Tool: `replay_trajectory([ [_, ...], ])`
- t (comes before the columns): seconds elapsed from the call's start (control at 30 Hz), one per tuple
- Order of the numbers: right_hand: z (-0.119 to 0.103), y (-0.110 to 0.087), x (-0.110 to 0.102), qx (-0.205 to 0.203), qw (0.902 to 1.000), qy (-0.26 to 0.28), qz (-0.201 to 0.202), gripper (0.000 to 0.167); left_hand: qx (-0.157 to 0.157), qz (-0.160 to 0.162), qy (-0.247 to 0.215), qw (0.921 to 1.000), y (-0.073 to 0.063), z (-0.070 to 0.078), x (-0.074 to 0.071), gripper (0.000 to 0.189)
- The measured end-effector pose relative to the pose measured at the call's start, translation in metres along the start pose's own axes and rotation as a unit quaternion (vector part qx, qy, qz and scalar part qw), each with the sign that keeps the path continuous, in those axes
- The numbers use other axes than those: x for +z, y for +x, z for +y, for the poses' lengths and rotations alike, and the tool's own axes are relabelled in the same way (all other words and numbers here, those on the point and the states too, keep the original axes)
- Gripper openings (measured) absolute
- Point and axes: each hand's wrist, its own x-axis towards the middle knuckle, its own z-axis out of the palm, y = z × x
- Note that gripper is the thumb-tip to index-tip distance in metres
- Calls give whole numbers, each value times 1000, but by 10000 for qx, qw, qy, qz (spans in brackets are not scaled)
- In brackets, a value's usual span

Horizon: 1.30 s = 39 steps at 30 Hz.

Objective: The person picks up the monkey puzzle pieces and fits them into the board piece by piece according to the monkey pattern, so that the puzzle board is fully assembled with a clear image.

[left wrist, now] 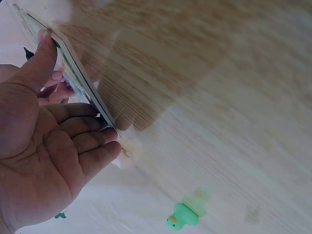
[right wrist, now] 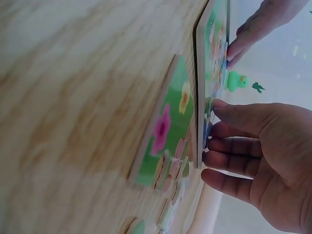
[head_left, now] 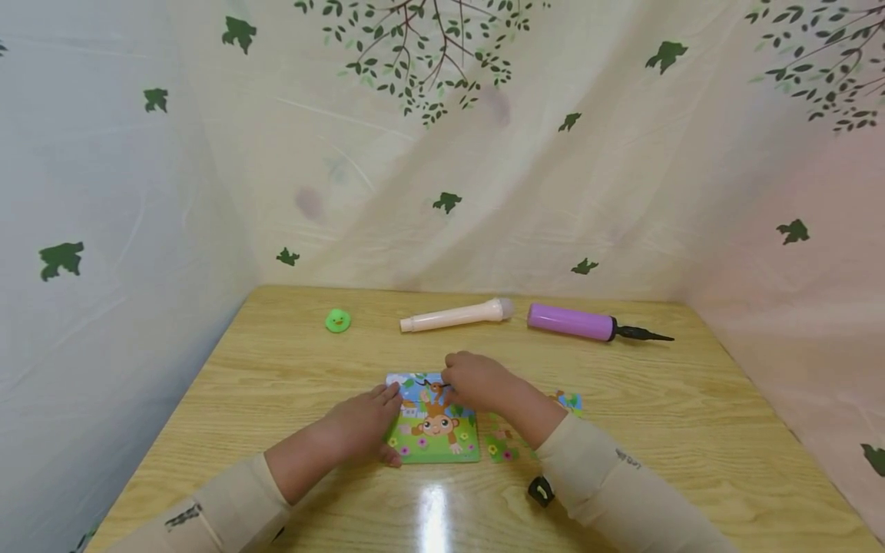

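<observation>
Resting along the left side of the monkey puzzle board [head_left: 442, 455], my left hand [head_left: 362, 426] has its fingers extended in the head view, the thumb down by the near left corner. My right hand [head_left: 480, 382] is at the board's far right corner with bent fingers, their tips partly hidden, so from here I cannot tell whether they pinch anything. The board lies flat on the wooden table [head_left: 691, 430] between my hands. Just to its right, partly behind my right sleeve [head_left: 594, 465], lie loose puzzle pieces [head_left: 505, 448]. Beyond the board, well apart from my fingers, are a green duck [head_left: 338, 321], a pale pink microphone [head_left: 456, 315] and a purple pump [head_left: 570, 322].

From the left wrist, my palm shows, the fingers relaxed and closed round nothing; my thumb touches the board's edge and my fingertips meet it farther along. Some fingers of my right hand show past the board.

From the right wrist, my right thumb tip is at the board's upper face, the other fingertips close by its edge. Whether a piece sits between them I cannot make out. A flowered green piece [right wrist: 163, 127] lies just beside the board, apart from my fingers, and my left hand shows across the board.
</observation>
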Motion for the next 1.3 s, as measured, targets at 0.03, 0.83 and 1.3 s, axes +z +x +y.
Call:
replay_trajectory([
  [0.03,0,0,0,25,10000,47,10,21,-8,-12,-8,10000,0,0,0,101],
  [0.83,41,-35,-1,460,9903,1305,88,34,-16,231,-26,9997,-1,-4,3,111],
  [1.3,50,-82,15,1076,9845,1224,-644,22,-260,224,-283,9990,0,-9,7,112],
])
